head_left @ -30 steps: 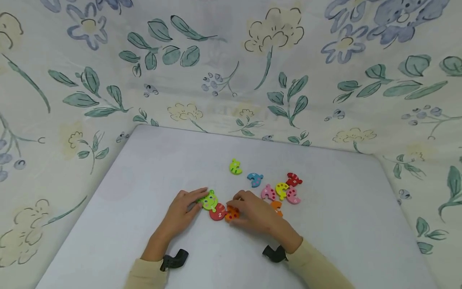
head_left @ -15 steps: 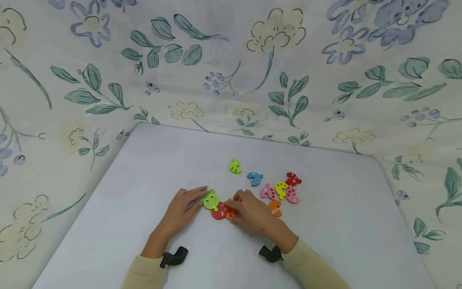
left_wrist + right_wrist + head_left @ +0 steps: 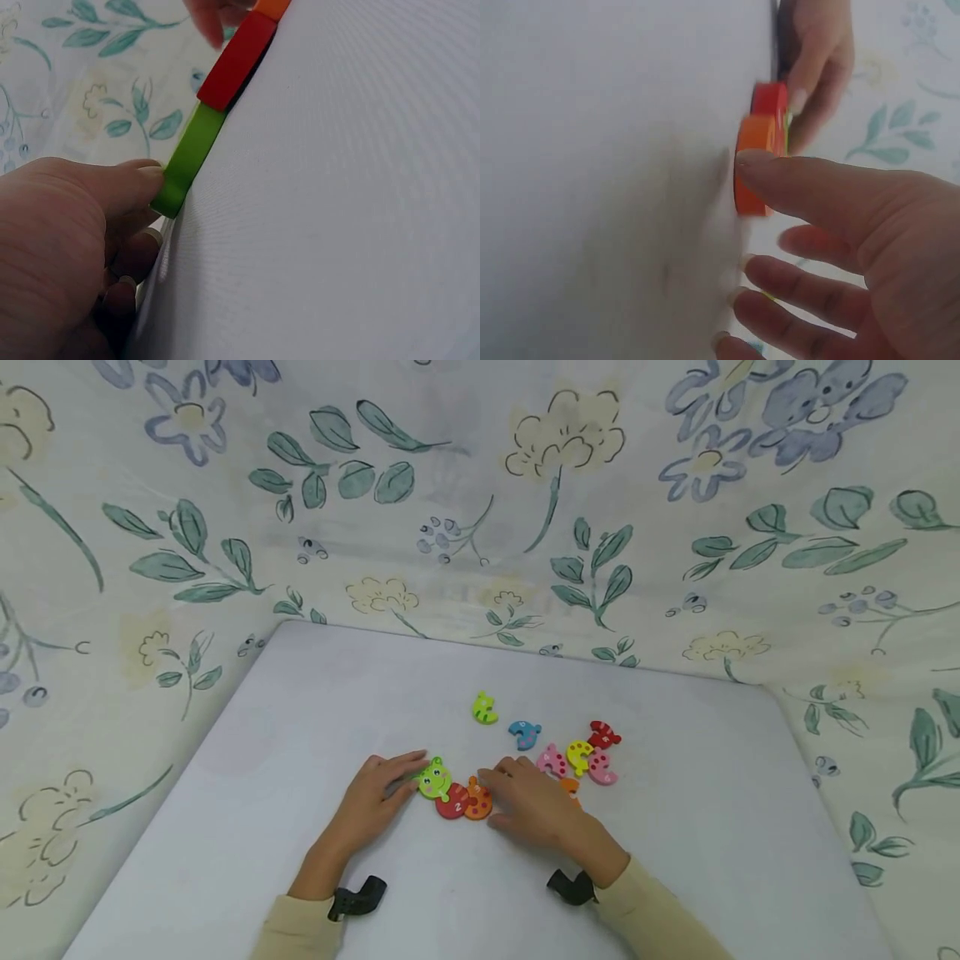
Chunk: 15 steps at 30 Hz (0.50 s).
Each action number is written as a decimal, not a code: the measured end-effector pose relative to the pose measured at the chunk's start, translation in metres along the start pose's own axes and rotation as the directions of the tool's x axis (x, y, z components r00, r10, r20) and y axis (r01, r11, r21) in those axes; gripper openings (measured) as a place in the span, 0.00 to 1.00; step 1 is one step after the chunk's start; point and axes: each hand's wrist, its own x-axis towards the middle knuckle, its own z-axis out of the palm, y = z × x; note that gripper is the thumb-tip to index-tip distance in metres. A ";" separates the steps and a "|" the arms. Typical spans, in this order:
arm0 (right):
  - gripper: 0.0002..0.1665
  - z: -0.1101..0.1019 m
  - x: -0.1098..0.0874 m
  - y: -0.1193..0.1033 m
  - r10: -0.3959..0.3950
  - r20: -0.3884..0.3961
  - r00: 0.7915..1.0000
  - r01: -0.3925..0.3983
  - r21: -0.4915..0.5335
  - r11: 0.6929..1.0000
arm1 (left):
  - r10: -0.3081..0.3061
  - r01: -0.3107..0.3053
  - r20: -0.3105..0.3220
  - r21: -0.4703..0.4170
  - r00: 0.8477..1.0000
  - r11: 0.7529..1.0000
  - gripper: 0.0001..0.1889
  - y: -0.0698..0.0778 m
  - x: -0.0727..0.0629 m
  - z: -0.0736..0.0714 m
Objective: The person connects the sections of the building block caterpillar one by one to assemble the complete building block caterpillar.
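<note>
In the head view, a green smiling caterpillar-head puzzle piece [image 3: 433, 779] joins a red piece marked 2 [image 3: 451, 802], which meets an orange dotted piece [image 3: 477, 802]. My left hand [image 3: 375, 797] holds the head's left edge between thumb and index finger; the left wrist view has the thumb against the green piece's [image 3: 187, 161] side. My right hand [image 3: 534, 802] is just right of the orange piece, fingers loosely spread. From the right wrist, its thumb tip lies over the side of the orange piece [image 3: 754, 191], while the other fingers stand apart from it.
Beyond the hands lie a light green piece [image 3: 484, 708], a blue one [image 3: 524, 734], a red one [image 3: 603, 734], a yellow one [image 3: 578, 757] and two pink ones. Another orange piece [image 3: 570, 788] is partly behind my right hand. Floral cloth [image 3: 480, 510] borders the white table [image 3: 337, 685].
My right fingers have drawn back from the top of the orange piece, so it now shows whole against the red one. My left hand stays at the green head.
</note>
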 end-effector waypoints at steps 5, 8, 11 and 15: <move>0.38 -0.009 -0.007 0.019 0.043 0.006 0.999 -0.044 0.017 0.999 | 0.007 -0.007 -0.004 -0.003 1.000 1.000 0.22 -0.001 0.000 -0.001; 0.38 -0.014 -0.010 0.027 0.058 0.005 0.998 -0.058 0.040 0.997 | 0.008 -0.008 -0.004 -0.006 1.000 1.000 0.21 -0.001 0.000 -0.001; 0.35 -0.019 -0.015 0.035 0.063 -0.032 0.998 -0.060 0.077 0.995 | 0.003 -0.003 -0.001 -0.011 1.000 1.000 0.21 -0.001 0.000 0.000; 0.32 -0.027 -0.019 0.047 0.075 -0.120 0.990 -0.066 0.082 0.994 | -0.007 0.007 0.001 -0.012 1.000 1.000 0.22 -0.001 0.000 0.001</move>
